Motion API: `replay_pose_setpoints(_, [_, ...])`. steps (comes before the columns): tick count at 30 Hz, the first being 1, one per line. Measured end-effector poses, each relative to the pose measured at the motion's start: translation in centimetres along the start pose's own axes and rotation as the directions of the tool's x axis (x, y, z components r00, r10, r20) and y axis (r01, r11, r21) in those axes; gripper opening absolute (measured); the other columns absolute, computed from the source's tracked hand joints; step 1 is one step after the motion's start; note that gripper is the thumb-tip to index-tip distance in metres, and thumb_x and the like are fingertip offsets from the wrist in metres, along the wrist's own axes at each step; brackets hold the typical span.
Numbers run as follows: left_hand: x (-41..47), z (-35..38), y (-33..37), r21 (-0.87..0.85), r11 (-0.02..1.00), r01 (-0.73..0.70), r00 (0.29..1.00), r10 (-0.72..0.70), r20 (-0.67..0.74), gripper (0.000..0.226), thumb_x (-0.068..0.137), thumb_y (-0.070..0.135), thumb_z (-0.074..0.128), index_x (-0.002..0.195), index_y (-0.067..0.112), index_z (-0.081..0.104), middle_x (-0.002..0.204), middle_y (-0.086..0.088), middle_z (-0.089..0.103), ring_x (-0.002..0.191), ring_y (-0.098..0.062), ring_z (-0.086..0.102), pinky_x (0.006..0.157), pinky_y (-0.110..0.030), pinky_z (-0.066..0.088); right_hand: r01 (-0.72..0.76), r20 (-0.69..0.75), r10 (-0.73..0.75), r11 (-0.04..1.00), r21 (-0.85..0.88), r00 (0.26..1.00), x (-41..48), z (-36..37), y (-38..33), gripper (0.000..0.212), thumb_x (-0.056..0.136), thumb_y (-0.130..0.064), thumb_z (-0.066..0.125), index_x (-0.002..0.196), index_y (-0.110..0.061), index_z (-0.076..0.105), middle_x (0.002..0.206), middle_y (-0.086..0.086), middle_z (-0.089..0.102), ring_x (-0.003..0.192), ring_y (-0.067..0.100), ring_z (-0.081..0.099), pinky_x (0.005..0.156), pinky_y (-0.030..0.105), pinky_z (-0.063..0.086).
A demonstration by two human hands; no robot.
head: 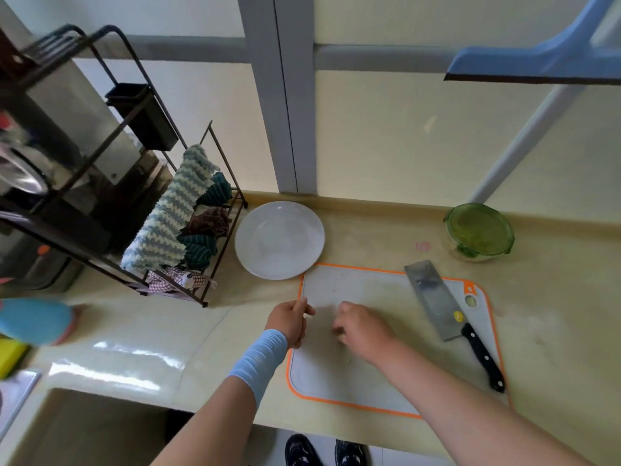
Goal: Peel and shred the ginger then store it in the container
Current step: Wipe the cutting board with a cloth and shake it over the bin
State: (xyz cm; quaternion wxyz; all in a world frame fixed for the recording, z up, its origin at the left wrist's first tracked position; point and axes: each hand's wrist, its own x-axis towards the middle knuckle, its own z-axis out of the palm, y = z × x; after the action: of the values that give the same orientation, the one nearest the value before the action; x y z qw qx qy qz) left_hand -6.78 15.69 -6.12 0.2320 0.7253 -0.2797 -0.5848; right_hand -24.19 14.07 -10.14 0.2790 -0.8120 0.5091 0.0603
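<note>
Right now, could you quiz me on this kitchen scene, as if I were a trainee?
1. True or false: the cleaver lies on the cutting board.
2. What colour is the lid of the container? A green, B red, C blue.
3. Fill in: the left hand is at the cutting board's ___ edge.
Key: 1 true; 2 A; 3 left.
</note>
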Motion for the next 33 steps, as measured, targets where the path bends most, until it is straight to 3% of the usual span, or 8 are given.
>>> replay_pose_setpoints(3, [-0.7, -0.7, -0.3, -0.004, 0.999, 0.039, 0.999, -0.039, -0.003, 0.029, 0.100, 0.025, 0.043, 0.086, 0.010, 0.064, 0.055, -0.003, 0.045, 0.046, -0.018, 0.041, 0.046, -0.020, 0.035, 0.017, -0.055, -0.017, 1.000, 0.004, 0.998, 0.1, 0.9, 0.3, 0.013, 0.083, -0.019, 0.071, 0.094, -0.015, 0.075, 0.099, 0.006, 0.056, 0.090, 0.031, 0.063, 0.077, 0.036, 0.051])
replay_pose_setpoints(9, [-1.8, -2.6, -1.9, -0.576, 0.762, 0.296, 0.954, -0.264, 0.140, 0.037, 0.100, 0.027, 0.041, 0.067, 0.015, 0.051, 0.062, -0.004, 0.054, 0.052, -0.019, 0.051, 0.044, -0.019, 0.035, 0.060, -0.042, -0.070, 0.977, -0.203, 0.997, -0.4, 1.3, -0.4, 0.015, 0.097, -0.016, 0.050, 0.101, -0.010, 0.062, 0.107, 0.012, 0.055, 0.094, 0.034, 0.062, 0.077, 0.041, 0.048])
replay_pose_setpoints(11, [-2.5, -3.4, -2.7, -0.569, 0.757, 0.321, 0.946, -0.285, 0.155, 0.038, 0.100, 0.023, 0.041, 0.065, 0.013, 0.051, 0.062, -0.007, 0.056, 0.049, -0.020, 0.054, 0.045, -0.019, 0.043, 0.016, -0.088, -0.033, 0.982, -0.189, 0.996, -0.7, 0.8, -1.5, 0.016, 0.096, -0.016, 0.047, 0.101, -0.010, 0.062, 0.104, 0.013, 0.060, 0.094, 0.034, 0.063, 0.076, 0.040, 0.048])
replay_pose_setpoints(14, [-3.3, -5.1, -3.7, -0.479, 0.827, 0.294, 0.955, -0.277, 0.108, 0.035, 0.101, 0.020, 0.046, 0.068, 0.011, 0.051, 0.058, -0.005, 0.052, 0.044, -0.016, 0.048, 0.037, -0.016, 0.034, -0.054, -0.176, 0.080, 0.987, 0.149, 0.981, -0.9, 0.4, -4.8, 0.011, 0.087, -0.014, 0.056, 0.087, -0.012, 0.067, 0.088, 0.008, 0.068, 0.085, 0.027, 0.064, 0.074, 0.033, 0.047])
replay_pose_setpoints(18, [-5.1, -9.5, -6.4, -0.213, 0.960, 0.183, 0.983, -0.180, 0.034, 0.027, 0.101, 0.026, 0.047, 0.082, 0.009, 0.055, 0.060, -0.002, 0.045, 0.044, -0.015, 0.039, 0.039, -0.017, 0.027, -0.077, -0.075, 0.131, 0.862, 0.501, 0.988, -2.3, 1.3, -14.5, 0.023, 0.089, -0.010, 0.053, 0.100, -0.016, 0.073, 0.093, -0.002, 0.069, 0.082, 0.008, 0.057, 0.067, 0.007, 0.038])
replay_pose_setpoints(24, [-8.5, -20.1, -11.7, -0.062, 0.976, 0.207, 0.978, -0.206, 0.032, 0.032, 0.101, 0.028, 0.049, 0.077, 0.009, 0.058, 0.061, -0.005, 0.052, 0.046, -0.017, 0.045, 0.047, -0.018, 0.038, -0.326, 0.209, 0.253, 0.648, 0.689, 0.945, -2.2, 6.0, -27.4, 0.018, 0.092, -0.016, 0.053, 0.093, -0.012, 0.070, 0.082, 0.006, 0.071, 0.059, 0.014, 0.059, 0.056, 0.026, 0.046])
replay_pose_setpoints(28, [-9.4, -26.0, -15.7, -0.119, 0.952, 0.282, 0.959, -0.281, 0.028, 0.033, 0.103, 0.030, 0.045, 0.081, 0.009, 0.057, 0.058, -0.005, 0.052, 0.042, -0.015, 0.047, 0.044, -0.016, 0.038, -0.399, 0.318, 0.240, 0.569, 0.719, 0.917, -2.1, 9.6, -33.1, 0.015, 0.093, -0.011, 0.052, 0.094, -0.013, 0.067, 0.074, 0.005, 0.063, 0.046, 0.010, 0.052, 0.043, 0.021, 0.037])
replay_pose_setpoints(33, [-8.6, -29.8, -21.0, -0.241, 0.902, 0.357, 0.929, -0.369, -0.004, 0.033, 0.103, 0.030, 0.047, 0.080, 0.009, 0.057, 0.070, -0.007, 0.052, 0.060, -0.020, 0.048, 0.059, -0.026, 0.045, -0.492, 0.420, 0.262, 0.555, 0.671, 0.869, -0.7, 14.2, -37.3, 0.024, 0.096, -0.007, 0.047, 0.111, -0.004, 0.066, 0.090, 0.007, 0.062, 0.075, 0.017, 0.057, 0.055, 0.023, 0.043])
